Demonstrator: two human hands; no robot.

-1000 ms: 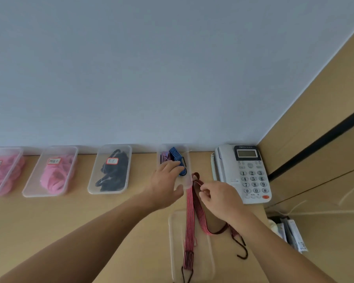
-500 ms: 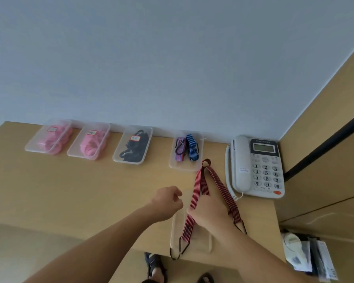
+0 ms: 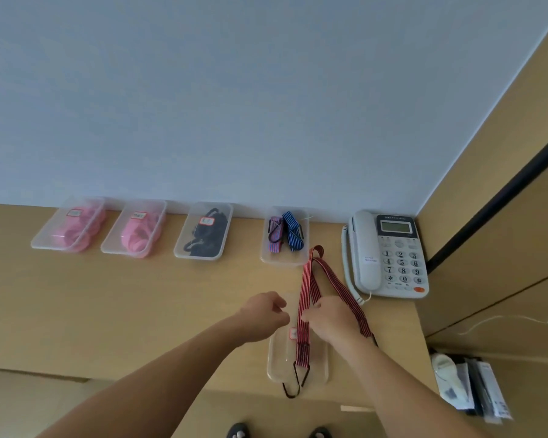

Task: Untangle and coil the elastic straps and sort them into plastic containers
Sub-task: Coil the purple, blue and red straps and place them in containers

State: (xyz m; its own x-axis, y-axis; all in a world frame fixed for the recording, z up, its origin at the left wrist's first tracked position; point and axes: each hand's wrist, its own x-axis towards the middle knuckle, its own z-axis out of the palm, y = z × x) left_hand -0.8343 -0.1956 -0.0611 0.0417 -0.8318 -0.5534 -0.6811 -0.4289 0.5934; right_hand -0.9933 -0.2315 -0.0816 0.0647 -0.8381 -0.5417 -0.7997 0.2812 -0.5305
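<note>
A red striped elastic strap (image 3: 305, 289) lies folded on the desk, its loop near the back container and its hooked ends over a clear front container (image 3: 277, 358). One black hook (image 3: 293, 387) hangs past the desk's front edge. My right hand (image 3: 331, 320) sits between the strap's strands and pinches the left strands with its fingertips. My left hand (image 3: 263, 314) hovers just left of the strap with curled fingers, holding nothing that I can see. A back container (image 3: 268, 257) holds a purple-red strap and a blue strap (image 3: 293, 235), both coiled.
Three more clear containers line the wall: two with pink straps (image 3: 73, 229) (image 3: 138, 233) and one with black straps (image 3: 206, 235). A white desk phone (image 3: 389, 254) stands right of the strap. The desk's front edge runs just below the front container. Packets (image 3: 468, 387) lie lower right.
My left hand has left the back container and drawn back beside the strap, fingers curled. My right hand slid down the strap towards me. The camera pulled back, showing more desk.
</note>
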